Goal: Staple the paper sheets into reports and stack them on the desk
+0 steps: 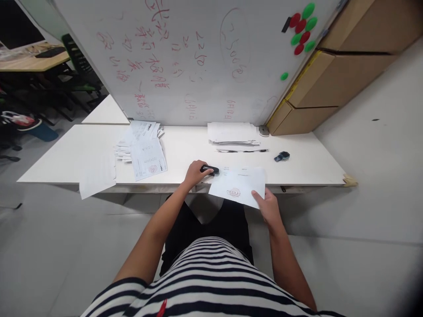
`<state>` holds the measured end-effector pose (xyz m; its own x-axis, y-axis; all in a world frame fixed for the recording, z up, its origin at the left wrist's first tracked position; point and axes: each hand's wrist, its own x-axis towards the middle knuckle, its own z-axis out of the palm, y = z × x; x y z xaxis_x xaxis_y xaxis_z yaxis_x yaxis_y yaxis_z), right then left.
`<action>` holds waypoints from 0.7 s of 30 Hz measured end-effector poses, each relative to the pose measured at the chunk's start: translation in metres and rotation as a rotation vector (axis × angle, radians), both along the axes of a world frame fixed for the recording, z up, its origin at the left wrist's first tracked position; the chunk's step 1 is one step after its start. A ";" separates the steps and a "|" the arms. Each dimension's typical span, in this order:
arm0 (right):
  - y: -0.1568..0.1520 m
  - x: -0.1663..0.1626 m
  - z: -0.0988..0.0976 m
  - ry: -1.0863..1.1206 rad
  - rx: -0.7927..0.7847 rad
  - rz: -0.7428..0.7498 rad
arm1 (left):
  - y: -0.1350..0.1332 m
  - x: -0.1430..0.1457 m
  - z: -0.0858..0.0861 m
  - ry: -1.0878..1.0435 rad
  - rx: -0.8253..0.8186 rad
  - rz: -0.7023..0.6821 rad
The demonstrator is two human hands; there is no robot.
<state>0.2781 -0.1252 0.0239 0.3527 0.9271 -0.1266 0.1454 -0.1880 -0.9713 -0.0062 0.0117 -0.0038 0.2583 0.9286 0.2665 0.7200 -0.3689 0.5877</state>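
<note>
My left hand (195,173) is closed around a black stapler (210,170) at the front of the white table. The stapler's nose meets the upper left corner of a printed sheet of paper (243,182) bearing a round red stamp. Whether the corner lies between its jaws I cannot tell. My right hand (269,206) pinches the sheet at its lower right, thumb on top and fingers underneath. The paper's lower part sticks out past the table edge above my lap.
Left on the table (185,149) lie a spread pile of printed sheets (148,154) and some blank-looking paper (97,174) overhanging the edge. A paper stack (233,133), a pen (243,151) and a dark watch-like object (282,156) lie beyond. A whiteboard (211,97) and cardboard boxes (307,116) border the back.
</note>
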 end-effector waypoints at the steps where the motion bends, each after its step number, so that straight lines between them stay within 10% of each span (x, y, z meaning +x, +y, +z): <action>1: -0.002 0.007 0.010 -0.077 0.016 0.002 | 0.000 0.001 0.000 -0.001 -0.002 0.009; 7: -0.011 0.035 0.046 0.001 0.194 -0.084 | 0.004 0.001 -0.002 -0.002 0.023 0.013; 21: -0.007 0.009 0.009 0.116 0.071 0.023 | 0.006 -0.001 -0.010 0.063 0.075 -0.004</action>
<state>0.2871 -0.1320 0.0326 0.3183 0.9428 -0.0988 0.0351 -0.1159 -0.9926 -0.0071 0.0175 -0.0134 0.2801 0.9055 0.3188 0.7531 -0.4132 0.5120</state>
